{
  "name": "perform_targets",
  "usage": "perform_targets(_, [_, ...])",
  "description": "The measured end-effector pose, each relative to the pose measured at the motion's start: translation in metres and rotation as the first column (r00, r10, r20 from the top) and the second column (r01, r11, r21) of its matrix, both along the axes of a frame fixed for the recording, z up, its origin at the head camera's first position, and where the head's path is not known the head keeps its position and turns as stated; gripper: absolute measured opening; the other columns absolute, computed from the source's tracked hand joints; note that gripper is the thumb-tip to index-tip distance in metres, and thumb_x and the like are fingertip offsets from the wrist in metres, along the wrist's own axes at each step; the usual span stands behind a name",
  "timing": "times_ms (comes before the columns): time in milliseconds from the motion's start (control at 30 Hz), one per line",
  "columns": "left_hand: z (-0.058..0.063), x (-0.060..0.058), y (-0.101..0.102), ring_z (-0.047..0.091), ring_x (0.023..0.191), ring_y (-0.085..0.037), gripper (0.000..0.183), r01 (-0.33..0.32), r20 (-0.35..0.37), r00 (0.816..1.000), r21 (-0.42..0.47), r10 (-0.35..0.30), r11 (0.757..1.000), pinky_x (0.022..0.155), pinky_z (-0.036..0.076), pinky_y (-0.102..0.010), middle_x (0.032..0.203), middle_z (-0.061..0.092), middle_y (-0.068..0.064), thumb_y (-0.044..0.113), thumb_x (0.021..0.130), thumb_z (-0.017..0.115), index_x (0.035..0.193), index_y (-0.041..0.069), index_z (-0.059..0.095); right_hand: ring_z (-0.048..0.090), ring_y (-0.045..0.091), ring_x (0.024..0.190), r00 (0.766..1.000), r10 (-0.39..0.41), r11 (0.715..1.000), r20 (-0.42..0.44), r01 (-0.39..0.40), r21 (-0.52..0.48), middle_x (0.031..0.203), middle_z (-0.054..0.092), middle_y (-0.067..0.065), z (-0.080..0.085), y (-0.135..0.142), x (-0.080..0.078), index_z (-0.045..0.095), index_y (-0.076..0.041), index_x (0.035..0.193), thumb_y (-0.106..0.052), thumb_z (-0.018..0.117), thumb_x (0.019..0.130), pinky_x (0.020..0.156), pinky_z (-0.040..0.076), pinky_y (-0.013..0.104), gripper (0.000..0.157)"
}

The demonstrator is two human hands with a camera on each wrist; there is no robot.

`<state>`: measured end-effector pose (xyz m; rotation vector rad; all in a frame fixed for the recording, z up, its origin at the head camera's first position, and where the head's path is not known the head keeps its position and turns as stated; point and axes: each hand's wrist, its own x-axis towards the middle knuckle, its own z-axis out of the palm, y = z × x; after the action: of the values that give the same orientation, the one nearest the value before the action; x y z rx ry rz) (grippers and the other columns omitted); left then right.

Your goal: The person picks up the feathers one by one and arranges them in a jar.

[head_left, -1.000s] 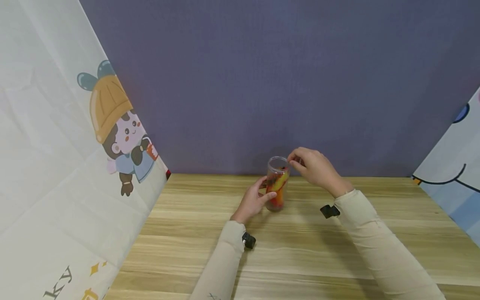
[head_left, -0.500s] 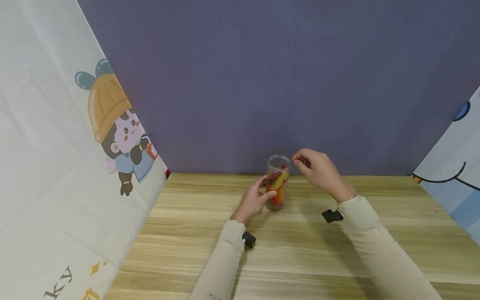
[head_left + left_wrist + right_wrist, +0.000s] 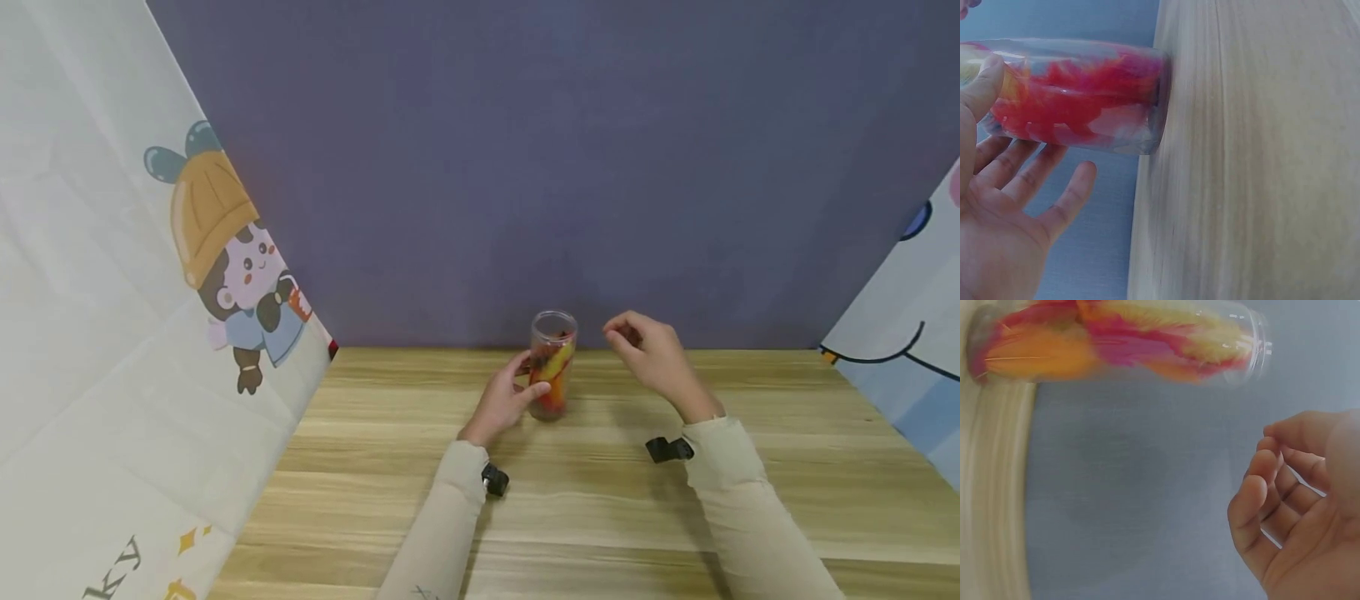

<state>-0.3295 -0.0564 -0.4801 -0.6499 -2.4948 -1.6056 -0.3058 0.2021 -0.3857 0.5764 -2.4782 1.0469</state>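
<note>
A clear jar stands upright on the wooden table, its round mouth uncovered. Inside are red, orange, yellow and magenta feathers, packed below the rim. My left hand grips the jar from the left; the thumb presses the near side and fingers reach behind it, as the left wrist view shows. Right of the mouth and apart from it, my right hand hovers above the table. Its fingers are curled and the thumb tip meets the index finger; nothing shows between them.
A blue-grey panel rises along the table's back edge, close behind the jar. White printed sheets flank the table: one with a cartoon child at left, another at right.
My right hand has drawn away from the jar's rim, moving right and slightly toward me. The left hand stays on the jar, which keeps its place.
</note>
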Motion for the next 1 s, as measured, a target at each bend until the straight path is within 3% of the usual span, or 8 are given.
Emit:
perform_targets(267, [-0.002, 0.001, -0.004, 0.06, 0.131, -0.027, 0.064, 0.007, 0.002, 1.0, -0.007, -0.007, 1.0, 0.094, 0.057, -0.04, 0.143, 0.062, -0.012, 0.032, 0.096, 0.073, 0.152, 0.017, 0.047, 0.049, 0.014, 0.061, 0.998, -0.024, 0.999, 0.064, 0.026, -0.032, 0.083, 0.064, 0.007, -0.019, 0.008, 0.002, 0.069, -0.012, 0.111, -0.025, 0.058, 0.106, 0.054, 0.041, 0.027, 0.018])
perform_targets(567, [-0.003, 0.002, -0.008, 0.059, 0.131, -0.025, 0.069, 0.009, 0.033, 0.999, -0.003, -0.009, 1.0, 0.094, 0.056, -0.037, 0.144, 0.061, -0.009, 0.038, 0.095, 0.075, 0.154, 0.02, 0.045, 0.049, 0.013, 0.059, 0.994, -0.03, 0.999, 0.103, 0.034, -0.029, 0.081, 0.062, 0.005, -0.034, 0.018, 0.001, 0.068, -0.01, 0.112, -0.027, 0.056, 0.107, 0.053, 0.042, 0.028, 0.021])
perform_targets(833, [0.002, 0.004, -0.018, 0.054, 0.138, -0.027, 0.079, -0.017, 0.062, 0.998, -0.017, 0.018, 1.0, 0.107, 0.049, -0.048, 0.152, 0.055, -0.005, 0.045, 0.09, 0.078, 0.156, 0.023, 0.041, 0.05, 0.015, 0.063, 0.982, -0.041, 0.999, 0.183, 0.042, -0.001, 0.083, 0.062, 0.006, -0.045, 0.025, 0.002, 0.067, -0.01, 0.114, -0.028, 0.055, 0.107, 0.053, 0.043, 0.029, 0.022])
perform_targets(1000, [0.009, 0.006, -0.03, 0.05, 0.141, -0.029, 0.08, -0.059, 0.035, 0.998, -0.042, 0.06, 0.997, 0.114, 0.043, -0.053, 0.155, 0.051, -0.006, 0.048, 0.09, 0.076, 0.157, 0.022, 0.04, 0.051, 0.016, 0.067, 0.979, -0.048, 0.999, 0.198, 0.043, 0.027, 0.086, 0.064, 0.007, -0.049, 0.028, 0.002, 0.067, -0.008, 0.114, -0.026, 0.055, 0.107, 0.056, 0.043, 0.029, 0.022])
